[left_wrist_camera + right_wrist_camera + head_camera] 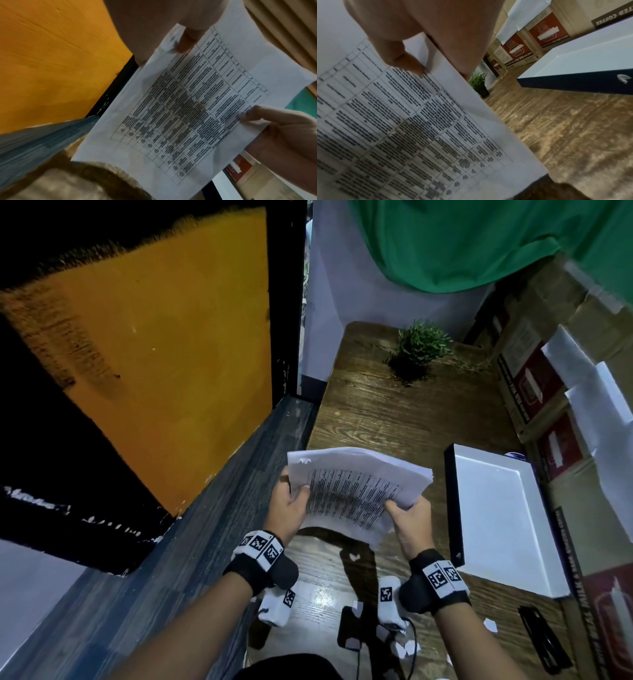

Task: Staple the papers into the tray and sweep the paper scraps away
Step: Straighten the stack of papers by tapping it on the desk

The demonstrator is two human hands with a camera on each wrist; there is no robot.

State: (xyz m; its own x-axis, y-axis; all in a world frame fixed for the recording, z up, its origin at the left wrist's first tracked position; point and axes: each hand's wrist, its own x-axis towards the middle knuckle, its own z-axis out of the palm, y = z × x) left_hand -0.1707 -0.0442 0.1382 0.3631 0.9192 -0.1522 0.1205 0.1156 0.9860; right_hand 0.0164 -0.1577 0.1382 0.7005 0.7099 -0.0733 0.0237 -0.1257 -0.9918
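Observation:
A stack of printed papers (356,484) is held in the air above the wooden table (387,412). My left hand (291,508) pinches its left edge, thumb on top. My right hand (407,515) pinches the right edge, thumb on the printed table. The sheets (180,108) sag between the two hands. The same printed stack (402,121) fills the right wrist view. A white tray with a dark rim (500,518) lies to the right of the stack. White paper scraps (404,645) lie on the table near me. A black stapler (544,638) lies at the lower right.
A small potted plant (418,350) stands at the table's far end. Cardboard boxes (548,378) line the right side. An orange board (154,344) stands to the left past the table edge. A dark flat device (349,628) with a cable lies near me.

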